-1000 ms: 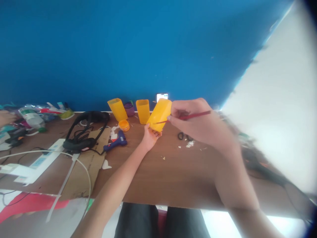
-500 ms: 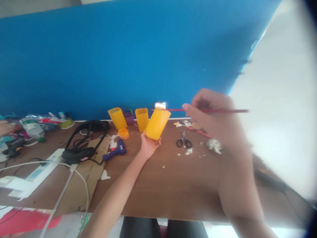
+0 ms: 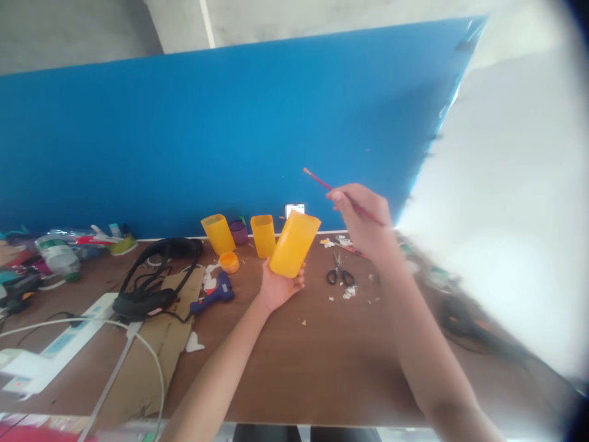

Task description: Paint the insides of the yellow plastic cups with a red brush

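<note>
My left hand (image 3: 281, 286) is wrapped around the lower end of a yellow cup (image 3: 295, 245), which tilts to the right above the table. In my right hand (image 3: 365, 221) is a thin red paintbrush (image 3: 317, 179), its tip pointing up and left, apart from the cup. Two more yellow cups stand at the back: one (image 3: 264, 236) just left of the held cup, the other (image 3: 218, 234) farther left. An open pot of orange-yellow paint (image 3: 229, 262) sits in front of them. Behind the held cup, a lit phone screen (image 3: 295, 210) leans near the blue wall.
Black-handled scissors (image 3: 340, 270) lie among white scraps. To the left are a blue glue gun (image 3: 215, 293), cardboard (image 3: 154, 344), a black headset (image 3: 154, 276) and a white power strip (image 3: 69, 344). A purple container (image 3: 238, 232) stands between the two rear cups.
My right hand has drawn the brush back from the cup's top edge and turned its tip upward. My left hand still holds the tilted cup. The view has tipped upward.
</note>
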`<state>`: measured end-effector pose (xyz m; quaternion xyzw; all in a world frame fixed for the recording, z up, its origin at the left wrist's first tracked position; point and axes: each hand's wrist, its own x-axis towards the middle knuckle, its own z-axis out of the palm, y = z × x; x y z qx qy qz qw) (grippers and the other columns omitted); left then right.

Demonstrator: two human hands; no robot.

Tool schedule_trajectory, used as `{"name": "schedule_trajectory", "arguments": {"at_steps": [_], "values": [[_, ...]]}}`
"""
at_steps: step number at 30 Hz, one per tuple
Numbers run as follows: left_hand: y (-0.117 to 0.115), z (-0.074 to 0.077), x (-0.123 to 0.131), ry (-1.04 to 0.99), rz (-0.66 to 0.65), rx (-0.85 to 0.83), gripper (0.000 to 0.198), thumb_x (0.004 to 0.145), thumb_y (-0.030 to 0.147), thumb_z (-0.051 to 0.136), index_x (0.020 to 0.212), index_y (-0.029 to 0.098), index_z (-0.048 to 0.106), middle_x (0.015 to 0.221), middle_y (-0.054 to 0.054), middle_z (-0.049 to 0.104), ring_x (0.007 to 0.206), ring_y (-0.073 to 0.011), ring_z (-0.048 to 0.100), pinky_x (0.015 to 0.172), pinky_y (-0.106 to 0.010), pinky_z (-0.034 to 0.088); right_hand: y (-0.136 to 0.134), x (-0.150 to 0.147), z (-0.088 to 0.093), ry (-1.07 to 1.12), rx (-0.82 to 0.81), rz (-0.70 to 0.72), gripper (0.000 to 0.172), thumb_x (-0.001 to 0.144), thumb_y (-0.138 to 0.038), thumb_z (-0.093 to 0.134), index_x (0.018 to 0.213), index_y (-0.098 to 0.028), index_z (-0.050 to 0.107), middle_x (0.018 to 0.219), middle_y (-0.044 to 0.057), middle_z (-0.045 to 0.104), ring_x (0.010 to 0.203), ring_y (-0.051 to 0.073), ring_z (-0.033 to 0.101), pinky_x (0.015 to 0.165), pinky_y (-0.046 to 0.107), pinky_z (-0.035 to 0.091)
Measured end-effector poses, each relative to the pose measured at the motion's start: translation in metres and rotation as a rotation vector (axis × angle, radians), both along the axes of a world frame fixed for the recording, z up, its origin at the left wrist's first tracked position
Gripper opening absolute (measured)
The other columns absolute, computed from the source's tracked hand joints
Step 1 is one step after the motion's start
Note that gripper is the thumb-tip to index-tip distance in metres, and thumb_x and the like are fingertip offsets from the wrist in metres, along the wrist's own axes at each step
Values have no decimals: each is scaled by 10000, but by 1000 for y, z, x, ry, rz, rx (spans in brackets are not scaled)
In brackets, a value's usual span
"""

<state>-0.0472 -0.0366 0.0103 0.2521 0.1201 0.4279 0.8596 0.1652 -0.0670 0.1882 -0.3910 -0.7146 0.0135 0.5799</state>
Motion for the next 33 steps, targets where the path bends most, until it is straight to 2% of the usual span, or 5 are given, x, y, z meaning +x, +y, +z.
{"name": "schedule_trajectory", "arguments": {"at_steps": [8, 12, 16, 23, 33], "values": [[4, 0, 4, 90, 143, -21, 467, 855, 522, 530, 1097, 142, 653, 969, -129, 678, 826, -221, 642, 770, -359, 536, 3, 7, 1, -17, -87, -36, 304, 972, -463, 499, 908, -214, 661, 789, 10, 668, 687, 128, 592, 615, 251, 403], [4, -2, 5, 121, 198, -19, 474, 877, 539, 507, 1101, 150, 659, 959, -127, 693, 810, -217, 659, 745, -353, 551, -1, 18, 5, 92, -104, -63, 288, 951, -464, 532, 915, -211, 663, 809, 16, 707, 656, 131, 632, 579, 243, 436], [4, -4, 3, 144, 224, 21, 420, 893, 495, 516, 1103, 162, 663, 986, -117, 709, 851, -222, 681, 773, -366, 563, -14, 30, 13, 158, -134, -105, 308, 909, -465, 601, 790, -197, 693, 685, 16, 687, 599, 138, 639, 542, 242, 459], [4, -4, -3, 112, 153, 32, 472, 850, 488, 581, 1163, 142, 650, 1113, -142, 700, 1010, -296, 687, 808, -364, 565, -45, 28, 28, 277, -154, -141, 325, 912, -423, 613, 707, -184, 694, 617, 15, 657, 543, 105, 592, 520, 216, 451], [8, -3, -4, 12, 143, -35, 525, 822, 530, 538, 1137, 120, 623, 984, -146, 678, 828, -227, 655, 733, -325, 549, -74, 28, 32, 219, -252, -98, 270, 836, -429, 708, 712, -189, 712, 597, 8, 650, 509, 95, 558, 424, 185, 379]]}}
